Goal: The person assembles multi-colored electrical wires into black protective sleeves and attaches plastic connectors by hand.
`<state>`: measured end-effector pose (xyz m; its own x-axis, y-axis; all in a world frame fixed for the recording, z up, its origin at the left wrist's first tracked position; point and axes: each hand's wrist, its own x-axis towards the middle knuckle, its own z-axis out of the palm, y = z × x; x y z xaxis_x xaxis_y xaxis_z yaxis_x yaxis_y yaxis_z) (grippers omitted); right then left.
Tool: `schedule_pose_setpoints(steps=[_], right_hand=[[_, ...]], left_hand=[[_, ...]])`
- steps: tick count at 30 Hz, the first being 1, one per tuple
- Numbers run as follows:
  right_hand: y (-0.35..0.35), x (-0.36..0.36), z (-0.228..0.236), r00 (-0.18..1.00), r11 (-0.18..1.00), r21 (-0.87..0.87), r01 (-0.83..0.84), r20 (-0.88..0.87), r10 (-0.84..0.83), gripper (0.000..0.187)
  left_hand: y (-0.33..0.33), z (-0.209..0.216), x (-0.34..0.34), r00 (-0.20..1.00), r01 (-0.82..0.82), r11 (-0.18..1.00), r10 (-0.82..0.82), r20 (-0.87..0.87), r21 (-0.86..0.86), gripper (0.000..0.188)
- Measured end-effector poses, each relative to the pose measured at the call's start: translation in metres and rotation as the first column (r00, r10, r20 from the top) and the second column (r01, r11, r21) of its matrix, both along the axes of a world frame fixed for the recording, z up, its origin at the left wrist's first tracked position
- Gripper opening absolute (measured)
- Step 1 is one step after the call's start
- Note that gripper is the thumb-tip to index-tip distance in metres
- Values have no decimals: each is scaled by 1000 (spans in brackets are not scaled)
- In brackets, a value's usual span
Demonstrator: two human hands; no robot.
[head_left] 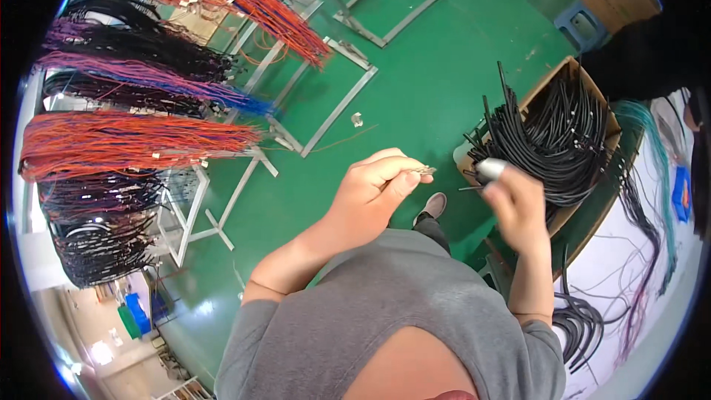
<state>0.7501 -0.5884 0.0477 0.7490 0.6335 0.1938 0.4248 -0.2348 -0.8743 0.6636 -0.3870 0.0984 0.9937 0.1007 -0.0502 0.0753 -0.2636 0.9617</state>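
Observation:
My left hand (pixel 374 191) is held out in front of my body, thumb and forefinger pinched together. A few small metal-coloured pieces (pixel 426 171) stick out from its fingertips, too small to name exactly. My right hand (pixel 516 207) is raised to the right, smeared by motion, so its grip does not show clearly. A silvery covering (pixel 490 170) sits at one of its fingertips. Just beyond that hand, a cardboard box (pixel 569 67) holds a thick bundle of black cables (pixel 548 141), bent in a curve with several ends poking up.
Racks at the left carry orange wire bundles (pixel 141 141) and black ones (pixel 133 52). Metal frames (pixel 341 107) stand on the green floor (pixel 415 44). A white table (pixel 607 267) at the right bears loose wires, with a blue stool (pixel 581 26) farther off.

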Motion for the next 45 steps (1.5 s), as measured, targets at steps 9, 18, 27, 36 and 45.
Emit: schedule_pose_setpoints(steps=[9, 18, 27, 36, 45], right_hand=[[2, -22, 66, 986, 998, 11, -65, 153, 63, 23], [18, -34, 78, 967, 988, -112, -104, 221, 127, 23], [50, -39, 87, 957, 963, -90, -255, 121, 265, 12], [79, -55, 91, 948, 948, -224, -226, 173, 267, 13], [84, -57, 92, 952, 957, -211, -200, 191, 241, 15]], left_hand=[[-18, 22, 0, 981, 149, 983, -161, 110, 105, 12], [-1, 23, -14, 953, 175, 951, -229, 199, 254, 10], [28, 18, -32, 905, 164, 888, -309, 293, 430, 8], [56, -4, -48, 775, -5, 717, -439, 456, 698, 16], [65, -7, -44, 698, -83, 601, -534, 477, 795, 15]])
